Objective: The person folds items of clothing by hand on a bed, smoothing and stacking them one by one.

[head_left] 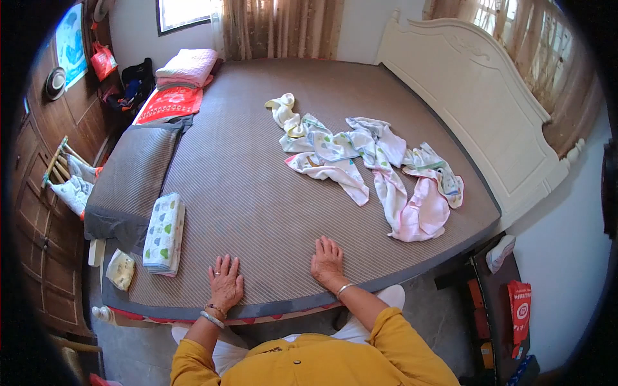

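Note:
Both my hands rest on the brown striped bed mat (238,174) near its front edge. My left hand (225,283) lies flat, fingers a little apart, with nothing in it. To its left is a folded stack of printed cloths (163,233), and beyond that a small cream-coloured packet or cloth (120,269). My right hand (328,260) also lies on the mat, fingers stretched out and holding nothing. Farther off to the right is a loose heap of crumpled small cloths, among them a pink one (423,212), a white one with pink trim (331,172) and a yellowish one (283,112).
A white headboard (476,90) bounds the bed's right side. Folded pink bedding (187,66) and a red printed cloth (170,105) lie at the far left. Brown wooden cabinets (45,238) stand left. A dark low shelf (499,302) holds a red bag (520,314) at right.

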{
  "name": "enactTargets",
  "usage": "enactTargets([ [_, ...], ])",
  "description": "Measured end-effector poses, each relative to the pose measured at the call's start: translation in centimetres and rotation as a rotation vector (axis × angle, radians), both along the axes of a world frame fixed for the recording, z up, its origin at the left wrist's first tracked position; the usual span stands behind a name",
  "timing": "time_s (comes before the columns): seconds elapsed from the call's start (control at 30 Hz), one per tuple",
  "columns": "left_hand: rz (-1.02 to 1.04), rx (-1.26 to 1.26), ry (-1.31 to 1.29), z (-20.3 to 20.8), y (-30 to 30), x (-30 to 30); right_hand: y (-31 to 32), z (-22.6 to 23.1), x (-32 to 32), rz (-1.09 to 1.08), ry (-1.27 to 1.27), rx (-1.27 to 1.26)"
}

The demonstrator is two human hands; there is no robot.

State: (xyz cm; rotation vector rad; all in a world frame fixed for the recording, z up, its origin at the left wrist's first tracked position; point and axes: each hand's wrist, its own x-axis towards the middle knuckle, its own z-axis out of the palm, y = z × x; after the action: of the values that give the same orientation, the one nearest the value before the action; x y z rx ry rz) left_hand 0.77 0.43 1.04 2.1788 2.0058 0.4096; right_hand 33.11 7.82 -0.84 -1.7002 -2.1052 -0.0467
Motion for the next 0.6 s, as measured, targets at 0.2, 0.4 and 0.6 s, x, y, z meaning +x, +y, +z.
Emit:
enactTargets([
  [0.2, 0.070, 0.008, 0.033, 0.2, 0.1, 0.7, 8.2, 0.0, 5.6, 0.121, 0.132, 0.071],
  [0.4, 0.080, 0.054, 0.006, 0.4, -0.3, 0.9, 18.5, -0.6, 13.0, -0.219, 0.006, 0.085],
  [0.6, 0.089, 0.007, 0.099, 0.1, 0.1, 0.8, 21.9, -1.7, 14.0, -0.455, 0.064, -0.250],
])
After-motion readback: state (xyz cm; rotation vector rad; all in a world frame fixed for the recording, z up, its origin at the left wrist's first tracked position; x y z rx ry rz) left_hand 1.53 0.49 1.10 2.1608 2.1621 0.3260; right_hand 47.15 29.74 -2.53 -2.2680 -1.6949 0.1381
